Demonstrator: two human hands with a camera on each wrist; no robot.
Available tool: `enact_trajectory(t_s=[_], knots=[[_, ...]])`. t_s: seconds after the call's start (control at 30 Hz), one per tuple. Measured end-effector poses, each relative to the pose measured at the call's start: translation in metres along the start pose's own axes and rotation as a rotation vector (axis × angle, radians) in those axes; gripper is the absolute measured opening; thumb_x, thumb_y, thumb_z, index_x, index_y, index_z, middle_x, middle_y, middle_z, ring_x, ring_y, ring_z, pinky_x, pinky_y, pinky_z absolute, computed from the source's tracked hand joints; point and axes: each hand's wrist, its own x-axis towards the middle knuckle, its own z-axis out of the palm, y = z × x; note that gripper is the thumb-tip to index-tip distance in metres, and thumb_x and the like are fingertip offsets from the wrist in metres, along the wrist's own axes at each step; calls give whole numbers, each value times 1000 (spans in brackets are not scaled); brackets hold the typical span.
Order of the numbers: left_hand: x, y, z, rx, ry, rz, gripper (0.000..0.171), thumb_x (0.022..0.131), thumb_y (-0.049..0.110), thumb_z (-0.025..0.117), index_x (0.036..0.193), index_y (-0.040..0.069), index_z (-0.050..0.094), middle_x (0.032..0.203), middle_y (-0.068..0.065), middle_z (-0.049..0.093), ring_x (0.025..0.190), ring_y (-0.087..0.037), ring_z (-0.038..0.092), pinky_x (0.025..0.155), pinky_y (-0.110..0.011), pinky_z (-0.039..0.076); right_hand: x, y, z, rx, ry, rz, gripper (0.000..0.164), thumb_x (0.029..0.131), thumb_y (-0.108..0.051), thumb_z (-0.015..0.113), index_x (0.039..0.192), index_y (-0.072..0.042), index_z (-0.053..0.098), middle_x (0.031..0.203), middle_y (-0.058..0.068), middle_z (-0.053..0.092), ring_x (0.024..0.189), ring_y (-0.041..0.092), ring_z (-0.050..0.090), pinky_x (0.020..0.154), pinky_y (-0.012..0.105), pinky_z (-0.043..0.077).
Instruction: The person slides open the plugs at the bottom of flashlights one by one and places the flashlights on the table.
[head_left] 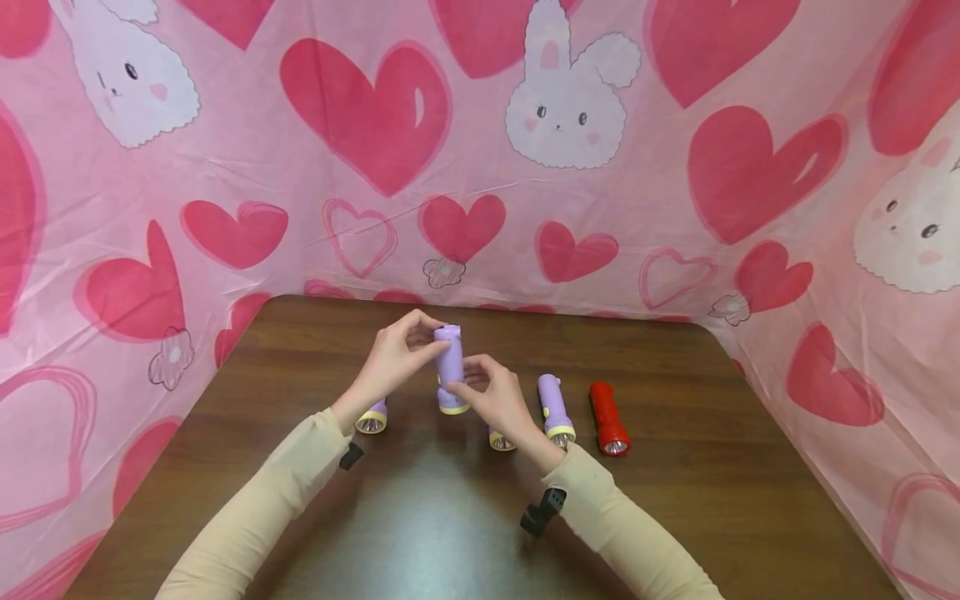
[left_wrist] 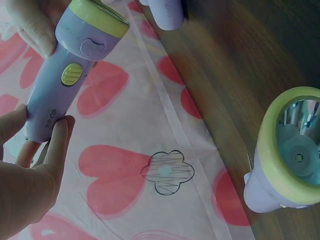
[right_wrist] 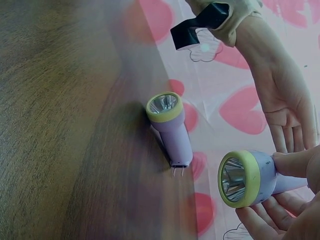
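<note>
Both hands hold one lilac flashlight (head_left: 451, 367) with a yellow rim, raised over the table with its lens end low and toward the person. My left hand (head_left: 393, 354) pinches its tail end between thumb and fingers. Near the head, my right hand (head_left: 498, 400) grips it, thumb on one side and fingers on the other. A yellow oval switch (left_wrist: 72, 74) shows on its body in the left wrist view. Beside the left wrist lies another lilac flashlight (head_left: 372, 419); a further lilac flashlight (head_left: 501, 442) is partly hidden by the right hand.
To the right of the hands lie a lilac flashlight (head_left: 552, 400) and a red flashlight (head_left: 609, 417), lenses toward the person. Two metal prongs (right_wrist: 178, 171) stick out of one flashlight's tail. The brown wooden table (head_left: 420, 533) meets a pink heart-and-rabbit cloth (head_left: 487, 125) behind.
</note>
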Motion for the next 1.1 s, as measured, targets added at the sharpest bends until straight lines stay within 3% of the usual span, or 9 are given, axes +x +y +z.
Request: enact_trajectory(t_s=[0.37, 1.1], knots=[[0, 1, 0, -24, -17, 7, 23, 87, 12, 76, 106, 4, 65, 117, -17, 72, 106, -32, 72, 88, -45, 59, -1, -1, -3, -15, -13, 12, 35, 85, -18, 79, 113, -2, 65, 105, 14, 73, 95, 26, 71, 86, 37, 59], [2, 2, -1, 16, -69, -12, 25, 89, 15, 74, 112, 7, 68, 119, -14, 72, 108, -30, 71, 91, -47, 58, -2, -3, -2, 8, 1, 8, 34, 83, -16, 80, 110, -2, 67, 102, 16, 74, 94, 29, 72, 86, 43, 59]])
